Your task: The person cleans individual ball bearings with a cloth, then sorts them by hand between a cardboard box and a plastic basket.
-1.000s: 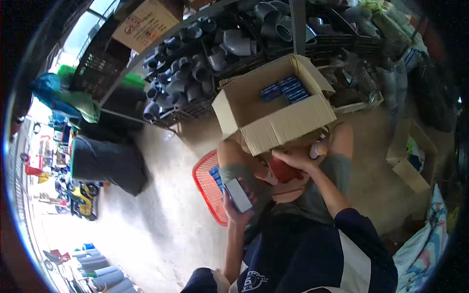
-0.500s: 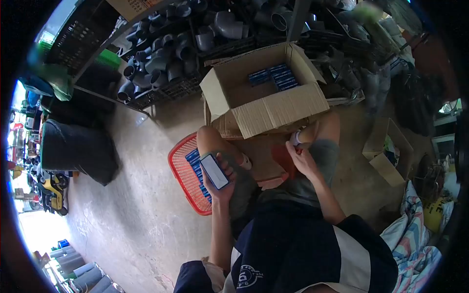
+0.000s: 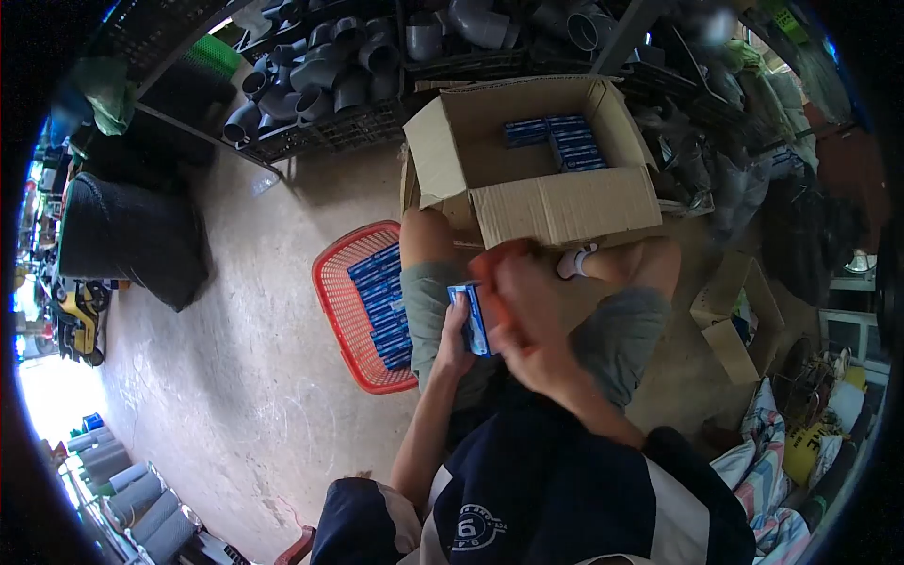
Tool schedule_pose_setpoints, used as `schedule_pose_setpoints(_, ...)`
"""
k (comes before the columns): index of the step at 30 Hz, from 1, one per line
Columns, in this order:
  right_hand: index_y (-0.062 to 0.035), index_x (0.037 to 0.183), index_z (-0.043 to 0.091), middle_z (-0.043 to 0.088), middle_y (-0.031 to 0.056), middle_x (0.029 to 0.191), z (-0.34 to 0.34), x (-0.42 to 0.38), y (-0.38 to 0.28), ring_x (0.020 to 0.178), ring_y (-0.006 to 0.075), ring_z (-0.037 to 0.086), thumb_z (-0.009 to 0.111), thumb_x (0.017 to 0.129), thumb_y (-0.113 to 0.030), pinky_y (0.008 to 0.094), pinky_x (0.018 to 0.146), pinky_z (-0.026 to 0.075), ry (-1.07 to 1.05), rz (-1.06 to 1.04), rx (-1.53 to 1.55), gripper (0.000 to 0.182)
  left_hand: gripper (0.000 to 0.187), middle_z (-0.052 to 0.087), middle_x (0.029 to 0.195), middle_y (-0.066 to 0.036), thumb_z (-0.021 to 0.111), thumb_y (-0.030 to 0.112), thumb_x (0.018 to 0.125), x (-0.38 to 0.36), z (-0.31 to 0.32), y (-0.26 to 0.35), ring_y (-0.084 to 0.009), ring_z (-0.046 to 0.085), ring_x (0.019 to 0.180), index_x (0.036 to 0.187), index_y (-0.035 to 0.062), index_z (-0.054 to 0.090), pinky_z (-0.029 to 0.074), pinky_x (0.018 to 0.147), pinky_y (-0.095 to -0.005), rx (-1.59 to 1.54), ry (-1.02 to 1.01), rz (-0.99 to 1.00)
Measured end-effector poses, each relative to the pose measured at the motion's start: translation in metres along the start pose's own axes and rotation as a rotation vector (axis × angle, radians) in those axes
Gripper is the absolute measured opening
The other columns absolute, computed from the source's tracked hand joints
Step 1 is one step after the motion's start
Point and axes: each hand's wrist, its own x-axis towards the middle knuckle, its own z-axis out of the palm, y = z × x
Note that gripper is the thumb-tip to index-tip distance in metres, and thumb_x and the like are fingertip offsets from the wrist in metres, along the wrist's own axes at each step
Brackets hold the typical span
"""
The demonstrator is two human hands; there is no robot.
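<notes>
My left hand (image 3: 454, 344) grips a small blue-and-white box (image 3: 476, 325) upright above my lap, its narrow side turned up. Right beside it, my right hand (image 3: 539, 330) is smeared by motion and closed on a red cloth (image 3: 501, 261), which overlaps the box's edge in this view. To the left of my leg stands a red plastic basket (image 3: 331, 315) with rows of similar blue boxes (image 3: 381, 299) in it. In front of me an open cardboard carton (image 3: 565, 205) holds several more blue boxes (image 3: 576, 149) at its back right.
Crates of grey pipe fittings (image 3: 334, 71) fill the rack behind the carton. A smaller open carton (image 3: 730, 344) sits at the right, near a striped cloth (image 3: 753, 452). A large black sack (image 3: 132, 235) stands on the concrete floor (image 3: 250, 377) at the left.
My right hand has come from beside my right knee to the box, bringing the red cloth. The left hand has turned the box from its broad white face onto its side. The view has shifted.
</notes>
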Motion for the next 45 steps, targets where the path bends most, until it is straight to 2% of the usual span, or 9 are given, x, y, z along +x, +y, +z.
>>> schedule_pose_setpoints(3, 0.0014, 0.152, 0.031, 0.029, 0.0270, 0.157, 0.035, -0.016, -0.021, 0.147, 0.0458, 0.025, 0.048, 0.102, -0.046, 0.0591, 0.117, 0.025, -0.192, -0.019, -0.151, 0.071, 0.051, 0.054, 0.140, -0.013, 0.041, 0.039, 0.106, -0.003, 0.005, 0.003, -0.0262, 0.053, 0.131, 0.146, 0.0067, 0.043, 0.041, 0.113, -0.0406, -0.241, -0.064, 0.031)
schedule_pose_setpoints(9, -0.0008, 0.153, 0.030, 0.024, 0.0263, 0.159, 0.031, -0.014, -0.004, 0.145, 0.0538, 0.020, 0.052, 0.101, -0.042, 0.0612, 0.117, 0.025, -0.190, 0.034, -0.038, 0.070, 0.053, 0.049, 0.144, -0.012, 0.045, 0.036, 0.106, 0.003, 0.016, 0.008, -0.0241, 0.052, 0.130, 0.150, 0.0079, 0.036, 0.045, 0.109, -0.0394, 0.404, -0.009, 0.230)
schedule_pose_setpoints(18, -0.0054, 0.155, 0.033, 0.018, 0.0238, 0.163, 0.014, -0.018, -0.019, 0.149, 0.0462, 0.021, 0.056, 0.100, -0.022, 0.0515, 0.119, 0.026, -0.219, 0.066, 0.355, 0.062, 0.051, 0.057, 0.131, -0.012, 0.046, 0.042, 0.107, -0.016, 0.044, 0.037, -0.0222, 0.059, 0.117, 0.139, 0.0025, 0.047, 0.052, 0.096, -0.0360, -0.111, 0.213, 0.152)
schedule_pose_setpoints(25, -0.0026, 0.155, 0.029, 0.017, 0.0273, 0.162, -0.009, 0.010, -0.018, 0.147, 0.0516, 0.020, 0.052, 0.102, -0.023, 0.0557, 0.118, 0.027, -0.119, 0.064, 0.381, 0.061, 0.053, 0.054, 0.138, -0.015, 0.039, 0.040, 0.109, -0.052, 0.109, 0.040, -0.0203, 0.053, 0.126, 0.144, 0.0004, 0.044, 0.044, 0.105, -0.0333, 0.725, 0.324, 0.384)
schedule_pose_setpoints(30, 0.0008, 0.153, 0.032, 0.018, 0.0275, 0.161, -0.010, -0.033, -0.026, 0.146, 0.0503, 0.024, 0.052, 0.102, -0.023, 0.0552, 0.117, 0.028, -0.158, 0.020, 0.407, 0.060, 0.059, 0.053, 0.139, -0.017, 0.035, 0.047, 0.108, -0.033, 0.101, 0.056, -0.0259, 0.053, 0.125, 0.144, 0.0007, 0.044, 0.042, 0.107, -0.0362, 0.373, 0.453, 0.359)
schedule_pose_setpoints(34, 0.0014, 0.152, 0.034, 0.020, 0.0276, 0.160, -0.024, -0.016, -0.014, 0.145, 0.0512, 0.025, 0.053, 0.102, -0.023, 0.0554, 0.117, 0.028, -0.031, 0.105, 0.548, 0.059, 0.057, 0.058, 0.127, -0.014, 0.033, 0.046, 0.109, -0.048, 0.126, 0.025, -0.0227, 0.057, 0.116, 0.137, -0.0001, 0.050, 0.046, 0.101, -0.0360, 0.572, 0.421, 0.392)
schedule_pose_setpoints(38, 0.0014, 0.151, 0.035, 0.021, 0.0279, 0.160, -0.033, -0.008, -0.018, 0.146, 0.0478, 0.025, 0.055, 0.101, -0.021, 0.0516, 0.118, 0.029, -0.018, 0.097, 0.580, 0.058, 0.051, 0.050, 0.143, -0.018, 0.036, 0.035, 0.110, -0.049, 0.120, 0.035, -0.0268, 0.051, 0.129, 0.146, -0.0006, 0.043, 0.039, 0.110, -0.0377, 0.705, 0.393, 0.389)
schedule_pose_setpoints(41, 0.0006, 0.153, 0.034, 0.022, 0.0251, 0.161, -0.031, -0.039, -0.029, 0.149, 0.0386, 0.026, 0.054, 0.102, -0.019, 0.0466, 0.119, 0.029, -0.093, -0.002, 0.427, 0.058, 0.059, 0.054, 0.137, -0.017, 0.034, 0.046, 0.108, -0.040, 0.118, 0.048, -0.0278, 0.055, 0.124, 0.146, 0.0019, 0.042, 0.044, 0.108, -0.0389, 0.355, 0.327, 0.410)
schedule_pose_setpoints(45, -0.0017, 0.155, 0.030, 0.020, 0.0220, 0.163, -0.047, -0.041, -0.015, 0.151, 0.0351, 0.023, 0.051, 0.104, -0.020, 0.0462, 0.119, 0.028, -0.132, 0.160, 0.881, 0.058, 0.061, 0.054, 0.135, -0.016, 0.036, 0.052, 0.107, -0.053, 0.130, 0.048, -0.0271, 0.055, 0.123, 0.148, 0.0062, 0.038, 0.045, 0.106, -0.0394, 0.065, 0.241, 0.283)
